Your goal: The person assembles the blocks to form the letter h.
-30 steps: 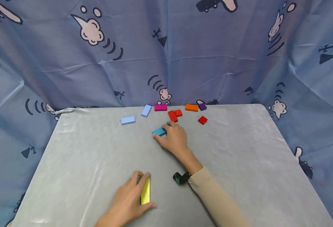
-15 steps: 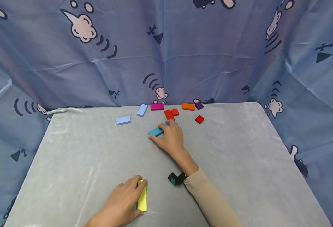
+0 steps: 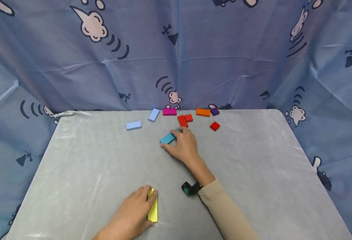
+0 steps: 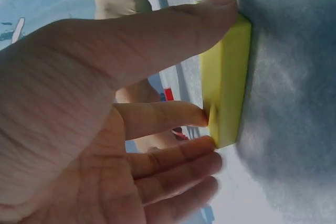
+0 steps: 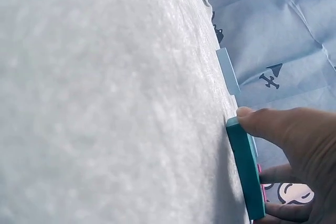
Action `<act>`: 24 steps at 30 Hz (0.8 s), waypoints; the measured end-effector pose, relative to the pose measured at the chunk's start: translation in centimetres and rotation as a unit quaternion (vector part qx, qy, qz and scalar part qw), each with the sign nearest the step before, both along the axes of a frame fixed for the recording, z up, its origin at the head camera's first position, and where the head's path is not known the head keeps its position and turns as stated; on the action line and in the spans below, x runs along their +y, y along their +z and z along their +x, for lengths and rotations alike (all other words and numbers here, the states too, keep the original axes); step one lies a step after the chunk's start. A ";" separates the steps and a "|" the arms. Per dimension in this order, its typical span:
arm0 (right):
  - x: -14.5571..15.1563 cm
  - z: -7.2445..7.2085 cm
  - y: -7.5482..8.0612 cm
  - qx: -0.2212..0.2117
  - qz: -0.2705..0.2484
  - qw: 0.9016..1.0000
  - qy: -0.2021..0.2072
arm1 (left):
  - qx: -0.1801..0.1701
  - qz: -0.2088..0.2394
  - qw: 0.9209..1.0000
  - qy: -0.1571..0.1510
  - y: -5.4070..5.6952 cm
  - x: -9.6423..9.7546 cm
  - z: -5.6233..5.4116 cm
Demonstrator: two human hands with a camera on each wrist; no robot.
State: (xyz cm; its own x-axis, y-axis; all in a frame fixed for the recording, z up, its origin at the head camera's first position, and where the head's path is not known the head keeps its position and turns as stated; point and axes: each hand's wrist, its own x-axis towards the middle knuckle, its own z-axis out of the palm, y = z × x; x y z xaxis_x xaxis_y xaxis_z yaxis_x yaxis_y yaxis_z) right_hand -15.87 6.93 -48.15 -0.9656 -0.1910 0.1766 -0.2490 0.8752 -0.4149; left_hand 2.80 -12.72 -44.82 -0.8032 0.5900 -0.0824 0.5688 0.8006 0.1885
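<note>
Head view has both hands at work on the table (image 3: pixel 254 166), each with a block of its own. Left hand (image 3: pixel 131 211), the nearer one, spans a yellow block (image 3: pixel 153 210) lengthwise, thumb at the near end and fingertips at the far end, spread about as wide as the block is long. Right hand (image 3: pixel 184 145), well ahead of it, holds a teal block (image 3: pixel 167 138) likewise, thumb at one end and fingers at the other.

Both grips look light and rest on the ends alone, so a thumb pressing off line could make a block pivot or slip out. Yellow seems the likelier to twist, as the left thumb lies over its edge in the wrist view. Just beyond the right fingertips is a red block (image 3: pixel 183 121); reaching farther that way could nudge it. Whether teal is lifted at all, I cannot tell.

Yellow's long axis runs almost straight away from the person, beside the left palm. Teal's lies on a slant, from the right thumb at the near left to the fingers at the far right. Neither shows a marked front.
</note>
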 end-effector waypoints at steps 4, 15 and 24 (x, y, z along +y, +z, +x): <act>0.1 0.0 0.0 0.006 0.006 1.000 0.000 | 0.037 0.000 0.999 -0.026 -0.2 -0.2 0.3; 0.3 -0.2 0.6 0.002 0.008 0.998 0.055 | 0.232 -0.114 0.964 -0.054 -1.3 -0.1 2.1; 0.4 0.0 1.4 -0.040 -0.052 0.983 0.169 | 0.189 -0.085 0.977 -0.052 -1.2 -0.4 2.2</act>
